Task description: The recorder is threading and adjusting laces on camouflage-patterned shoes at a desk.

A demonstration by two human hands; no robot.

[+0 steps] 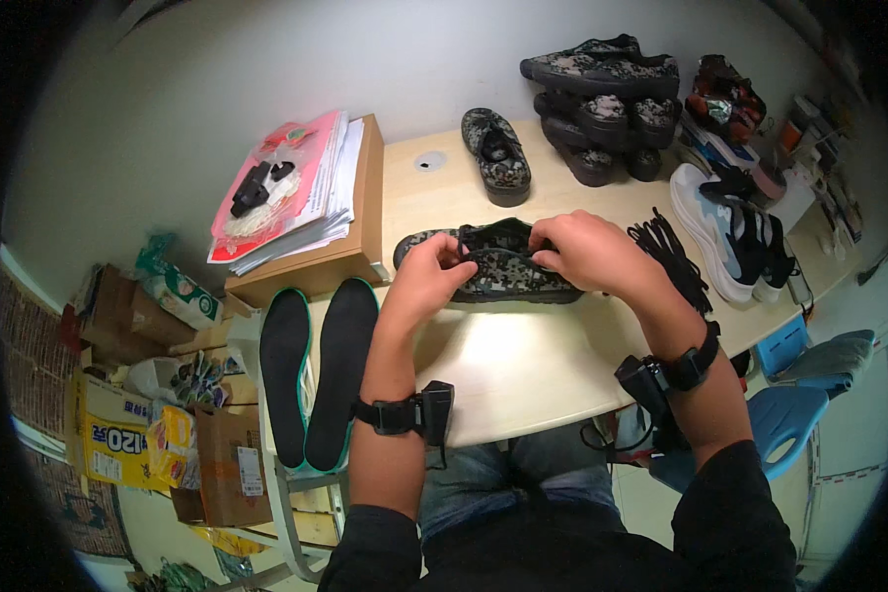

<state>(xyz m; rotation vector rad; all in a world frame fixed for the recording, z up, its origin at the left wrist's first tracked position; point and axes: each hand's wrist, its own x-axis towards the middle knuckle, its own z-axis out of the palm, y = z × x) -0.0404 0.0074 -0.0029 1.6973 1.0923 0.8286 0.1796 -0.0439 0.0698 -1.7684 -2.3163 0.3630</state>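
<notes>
A camouflage shoe lies sideways on the table before me, its toe towards the left. My left hand pinches near the lacing at the front of its opening; a bit of black lace shows by the fingertips. With thumb and bent fingers, my right hand grips the collar towards the heel. The shoe's dark inside shows between my hands. Behind it stands a matching camouflage shoe. A bundle of black shoelaces rests just right of my right hand. Two black insoles with green edges lie left of my left forearm.
Several camouflage shoes are stacked at the back right. White and light-blue sneakers stand at the right. Papers lie on a cardboard box at the left. Below are cartons and a blue chair.
</notes>
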